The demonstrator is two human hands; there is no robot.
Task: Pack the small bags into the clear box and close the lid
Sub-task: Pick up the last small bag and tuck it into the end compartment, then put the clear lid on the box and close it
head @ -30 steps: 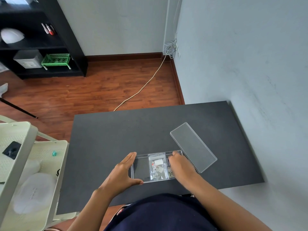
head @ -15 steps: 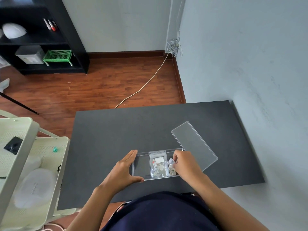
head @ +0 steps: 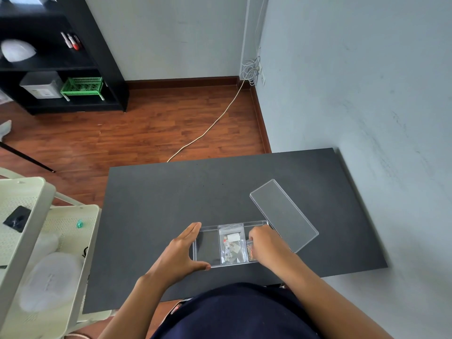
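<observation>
Head view, looking down on a dark tabletop (head: 159, 216) set against a pale wall. A clear box (head: 228, 243) with three compartments in a row lies near the front edge, its long axis running left to right across the person's body. The left compartment looks empty; the middle one holds a small bag (head: 231, 244) lying flat; the right one holds a second small bag (head: 250, 252), largely covered by the right hand.

The left hand (head: 181, 253) is spread open and cups the box's left end, fingers along the far corner and thumb along the near edge, bracing it. The right hand (head: 265, 243) is curled down into the right compartment with its fingertips on the second bag; whether they pinch it or merely press it down cannot be told.

The lid (head: 283, 214) lies flat on the tabletop, off the box, just beyond and to the right of the right hand. Its long axis runs diagonally, from far-left to near-right, and its near edge appears to touch or slightly overlap the box's right end. The right hand is plainly the nearer to it. Judging from this, packing is nearly done, and closing calls for turning the lid into line with the box.
</observation>
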